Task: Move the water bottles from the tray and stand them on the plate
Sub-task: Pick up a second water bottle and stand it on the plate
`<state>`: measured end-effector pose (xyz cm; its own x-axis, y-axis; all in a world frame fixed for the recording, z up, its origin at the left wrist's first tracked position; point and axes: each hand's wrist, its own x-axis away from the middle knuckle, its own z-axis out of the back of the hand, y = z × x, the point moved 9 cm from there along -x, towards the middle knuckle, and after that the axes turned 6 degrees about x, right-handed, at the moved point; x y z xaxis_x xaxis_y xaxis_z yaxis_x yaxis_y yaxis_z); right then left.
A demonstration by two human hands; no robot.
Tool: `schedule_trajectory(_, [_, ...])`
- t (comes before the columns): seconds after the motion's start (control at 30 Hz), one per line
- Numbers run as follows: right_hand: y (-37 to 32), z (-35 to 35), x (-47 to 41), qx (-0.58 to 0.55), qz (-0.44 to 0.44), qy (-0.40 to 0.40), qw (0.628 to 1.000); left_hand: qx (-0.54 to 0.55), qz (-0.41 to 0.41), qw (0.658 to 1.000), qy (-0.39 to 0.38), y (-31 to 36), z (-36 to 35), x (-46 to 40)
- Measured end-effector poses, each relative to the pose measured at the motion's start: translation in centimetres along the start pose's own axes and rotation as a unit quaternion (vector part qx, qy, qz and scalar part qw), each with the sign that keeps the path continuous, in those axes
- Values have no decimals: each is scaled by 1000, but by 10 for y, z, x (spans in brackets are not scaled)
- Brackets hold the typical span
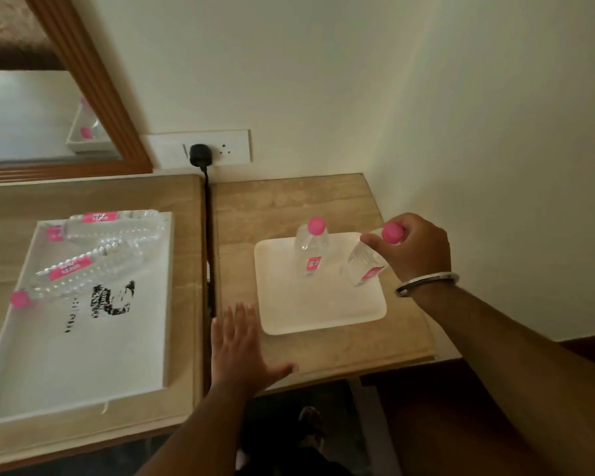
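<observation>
A white square plate [320, 310] lies on the right wooden table. One clear water bottle with a pink cap [311, 250] stands upright on its far side. My right hand [416, 247] grips a second clear bottle [363, 264] near its pink cap, holding it tilted over the plate's right part. My left hand [239, 345] hovers flat, fingers spread, over the table edge left of the plate. On the left table a white tray [83, 348] holds three more clear bottles lying on their sides, the nearest one [79, 271] with its pink cap over the tray's left rim.
A narrow gap with a black cable [207, 214] separates the two tables; the cable runs up to a plug in a wall socket [197, 154]. A wood-framed mirror [93, 97] hangs at the back left. Walls close off the back and the right side.
</observation>
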<state>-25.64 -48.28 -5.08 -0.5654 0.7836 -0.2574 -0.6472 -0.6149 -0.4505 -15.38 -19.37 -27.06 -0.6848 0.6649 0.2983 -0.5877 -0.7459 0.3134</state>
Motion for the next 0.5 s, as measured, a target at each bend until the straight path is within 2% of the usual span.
schedule_trajectory(0.2, [15,-37,-26,2,-11,-25,1000,34,29,999,1,6,-15,-22])
schedule_trajectory(0.5, [0,-63,-40,54,4,-19,998,42,11,999,-3,4,-29,-30])
